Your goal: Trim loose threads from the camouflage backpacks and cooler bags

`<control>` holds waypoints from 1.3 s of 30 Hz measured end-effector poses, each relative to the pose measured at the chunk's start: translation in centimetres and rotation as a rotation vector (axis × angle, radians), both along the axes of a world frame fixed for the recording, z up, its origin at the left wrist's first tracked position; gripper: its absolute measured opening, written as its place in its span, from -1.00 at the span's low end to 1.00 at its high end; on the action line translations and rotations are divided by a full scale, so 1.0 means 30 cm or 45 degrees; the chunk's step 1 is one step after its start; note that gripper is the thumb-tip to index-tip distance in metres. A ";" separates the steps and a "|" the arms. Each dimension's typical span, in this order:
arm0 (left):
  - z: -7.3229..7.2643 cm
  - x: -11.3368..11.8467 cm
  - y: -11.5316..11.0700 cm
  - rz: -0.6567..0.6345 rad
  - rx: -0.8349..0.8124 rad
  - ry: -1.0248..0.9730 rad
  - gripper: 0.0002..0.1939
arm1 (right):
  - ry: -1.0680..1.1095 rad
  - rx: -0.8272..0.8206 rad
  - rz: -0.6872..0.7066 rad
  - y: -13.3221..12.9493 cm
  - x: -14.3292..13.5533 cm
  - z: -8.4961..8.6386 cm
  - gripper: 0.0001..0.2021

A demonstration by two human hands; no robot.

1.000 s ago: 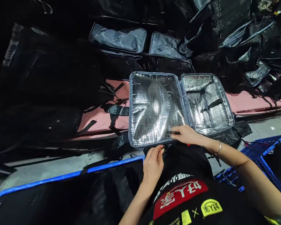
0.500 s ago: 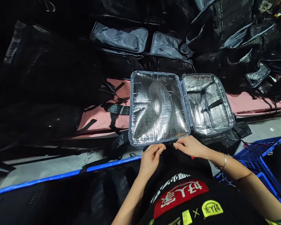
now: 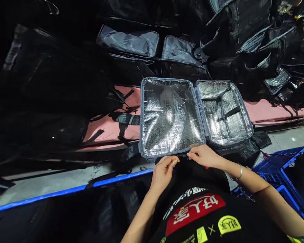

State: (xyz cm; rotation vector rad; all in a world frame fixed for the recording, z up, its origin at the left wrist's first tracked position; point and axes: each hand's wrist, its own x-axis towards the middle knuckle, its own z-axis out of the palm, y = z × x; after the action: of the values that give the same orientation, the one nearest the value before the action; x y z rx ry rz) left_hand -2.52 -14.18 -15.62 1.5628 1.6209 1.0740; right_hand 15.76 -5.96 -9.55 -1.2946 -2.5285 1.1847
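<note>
An insulated bag [image 3: 234, 135] lies open in front of me, its silver foil lining showing. Its flat foil-lined lid [image 3: 172, 118] is folded out to the left, with grey piping round the edge. In the bag's hollow on the right, a black strap [image 3: 232, 112] crosses the foil. My left hand [image 3: 163, 172] pinches thumb and fingers together just below the lid's near edge. Beside it on the right, my right hand [image 3: 204, 156] is pinched too, its fingertips close to the same edge. Between the fingertips it is dark, and whatever they hold cannot be made out.
Beneath the bag runs a pink-topped bench [image 3: 103, 131]. Black bags with grey linings [image 3: 131, 42] are heaped behind it, and a dark pile fills the left. A blue-rimmed bin [image 3: 116, 178] stands at near left, blue crates [image 3: 281, 162] at right.
My right hand has shifted slightly left toward my left hand. The left hand stays pinched in nearly the same spot, and the bag lies as before.
</note>
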 end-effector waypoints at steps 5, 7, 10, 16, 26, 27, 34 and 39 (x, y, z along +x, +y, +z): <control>0.020 0.003 -0.014 -0.315 -0.123 -0.025 -0.67 | 0.209 -0.023 0.043 0.002 0.048 0.012 -0.63; 0.018 0.020 -0.014 -0.230 -0.110 -0.052 -0.73 | 0.215 0.081 -0.025 0.005 0.057 0.008 -0.67; 0.003 0.063 -0.007 0.068 -0.083 -0.136 -0.75 | 0.001 0.289 -0.095 0.017 0.046 -0.006 -0.75; -0.020 0.156 0.019 0.365 -0.096 -0.225 -0.73 | -0.228 0.364 -0.006 0.046 -0.002 0.004 -0.86; -0.012 0.204 0.040 0.290 -0.089 -0.532 -0.75 | -0.292 0.337 -0.054 0.056 -0.005 0.010 -0.82; -0.010 0.196 0.024 0.182 -0.068 -0.458 -0.76 | -0.291 0.339 -0.051 0.058 -0.005 0.009 -0.81; 0.009 0.068 -0.039 0.305 0.307 0.299 -0.81 | -0.293 0.308 -0.060 0.065 -0.006 0.008 -0.83; 0.034 -0.024 0.035 0.255 0.324 0.821 -0.82 | -0.139 0.299 -0.168 0.034 -0.002 -0.007 -0.84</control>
State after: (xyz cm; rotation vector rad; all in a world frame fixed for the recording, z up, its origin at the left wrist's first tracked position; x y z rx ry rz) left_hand -3.24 -13.12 -14.61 2.1002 2.1639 0.9567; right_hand 15.72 -4.95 -9.77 -1.4736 -2.5154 0.7849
